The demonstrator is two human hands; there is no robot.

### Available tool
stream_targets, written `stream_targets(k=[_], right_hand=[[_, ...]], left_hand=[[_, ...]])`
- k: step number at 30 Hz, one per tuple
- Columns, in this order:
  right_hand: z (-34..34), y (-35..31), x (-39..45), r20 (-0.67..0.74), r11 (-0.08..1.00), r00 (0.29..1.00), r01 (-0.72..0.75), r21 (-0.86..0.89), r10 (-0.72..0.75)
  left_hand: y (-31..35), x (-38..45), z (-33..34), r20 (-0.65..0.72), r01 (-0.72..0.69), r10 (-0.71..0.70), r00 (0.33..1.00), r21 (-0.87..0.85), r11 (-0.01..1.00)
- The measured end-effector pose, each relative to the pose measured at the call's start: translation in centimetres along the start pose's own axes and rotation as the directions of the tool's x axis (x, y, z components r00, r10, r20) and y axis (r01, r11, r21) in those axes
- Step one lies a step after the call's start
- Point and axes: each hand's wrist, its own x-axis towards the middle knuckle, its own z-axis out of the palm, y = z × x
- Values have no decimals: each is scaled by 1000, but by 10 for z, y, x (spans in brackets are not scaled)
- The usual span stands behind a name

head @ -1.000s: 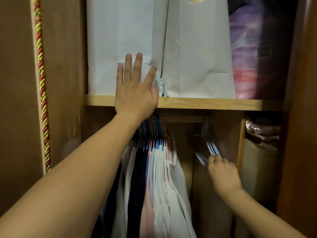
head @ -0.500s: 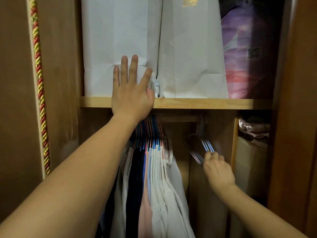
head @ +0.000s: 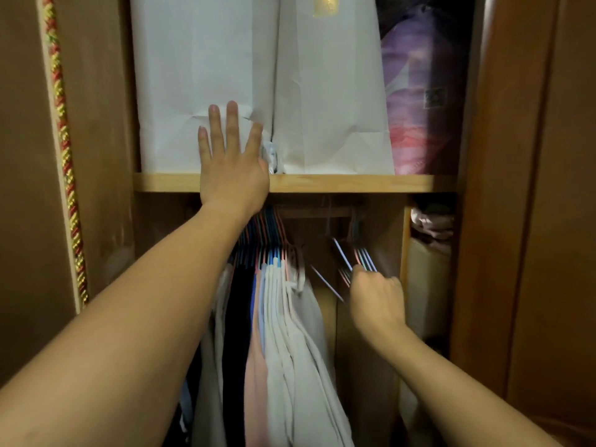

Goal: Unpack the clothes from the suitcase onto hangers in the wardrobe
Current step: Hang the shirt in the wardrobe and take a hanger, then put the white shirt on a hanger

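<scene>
I am looking into an open wardrobe. My left hand [head: 230, 166] lies flat with straight fingers against a white paper bag [head: 200, 75] and the front edge of the wooden shelf [head: 354, 183]. Below the shelf, several clothes [head: 283, 333] in white, pink, blue and black hang packed together on coloured hangers. To their right, a bunch of empty thin hangers [head: 358, 256] hangs from the rail. My right hand [head: 375, 301] has its fingers curled round the lower part of those empty hangers. One hanger sticks out to the left of the hand. The suitcase is out of view.
A second white paper bag [head: 332, 91] and a purple bundle [head: 422, 98] stand on the shelf. A narrow side compartment [head: 429, 269] on the right holds folded cloth and a pale box. A red and gold cord [head: 66, 156] runs down the left door edge. The right door [head: 532, 188] stands open.
My right hand has closed tighter on the empty hangers and drawn them slightly down and toward me, with one hanger now splayed out to the left. My left hand stays on the shelf edge.
</scene>
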Motion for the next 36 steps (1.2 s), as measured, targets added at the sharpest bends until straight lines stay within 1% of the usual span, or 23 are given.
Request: stream_targets(k=[2,4,5,7,9,10,11,12,14,15,16,19,21,22,24,26,27,28,31,32,34,35,36], right_hand=[[-1,15,-35,4,998,1000,-24,63,23],[10,36,-91,-8,986,999,-39,162,41],[16,45,-119,-13,978,999,-38,203,42],[30,72,-195,-7,973,998,-52,226,55],[38,104,-294,51,960,994,-102,259,92],[40,119,-338,121,951,987,-137,279,107],[39,140,-395,219,932,960,-232,279,173],[37,158,-437,307,903,925,-316,290,225],[18,197,-529,443,829,830,-487,276,340],[7,213,-566,504,795,779,-549,260,373],[-13,230,-607,564,748,707,-627,219,427],[-58,265,-703,626,568,519,-810,144,582],[-86,274,-756,692,406,331,-912,59,641],[-95,275,-776,723,349,261,-937,29,640],[-99,272,-806,762,218,139,-976,-3,632],[-87,269,-821,746,-17,22,-999,44,665],[-75,270,-829,717,-113,-36,-992,60,696],[-56,275,-841,682,-182,-94,-982,58,725],[20,297,-899,607,-343,-270,-939,4,747],[47,305,-921,580,-388,-323,-922,-13,748],[113,319,-972,491,-482,-434,-876,-32,755],[140,326,-992,448,-525,-477,-851,-21,756],[176,332,-1017,401,-567,-519,-824,-1,755]], left_hand=[[16,-10,-6,16,83,-82,997,-136,987],[41,-44,-7,-14,126,-140,990,-356,926],[54,-70,-6,-61,104,-148,987,-454,885],[91,-152,1,-38,62,-117,992,-664,745],[129,-264,13,192,153,7,981,-802,577],[140,-316,15,294,200,90,952,-813,547],[158,-377,18,390,219,199,899,-794,567],[166,-425,21,429,155,321,844,-769,620],[192,-515,15,489,-79,577,654,-715,695],[203,-545,11,517,-170,651,556,-696,698],[222,-576,0,538,-210,708,458,-708,674],[273,-639,-24,506,-176,838,204,-823,540],[307,-675,-52,469,-65,882,-37,-882,466],[320,-692,-68,426,-11,896,-126,-904,428],[350,-732,-103,317,78,911,-263,-934,348],[380,-782,-128,119,64,917,-380,-986,155],[393,-809,-132,73,67,898,-433,-991,112],[409,-839,-132,60,71,875,-480,-992,107],[443,-939,-102,132,70,884,-448,-981,182],[453,-974,-86,189,55,885,-425,-971,234],[477,-1053,-48,346,52,844,-410,-915,400],[485,-1086,-29,394,26,817,-422,-895,446],[493,-1130,-5,410,-12,806,-427,-894,448]])
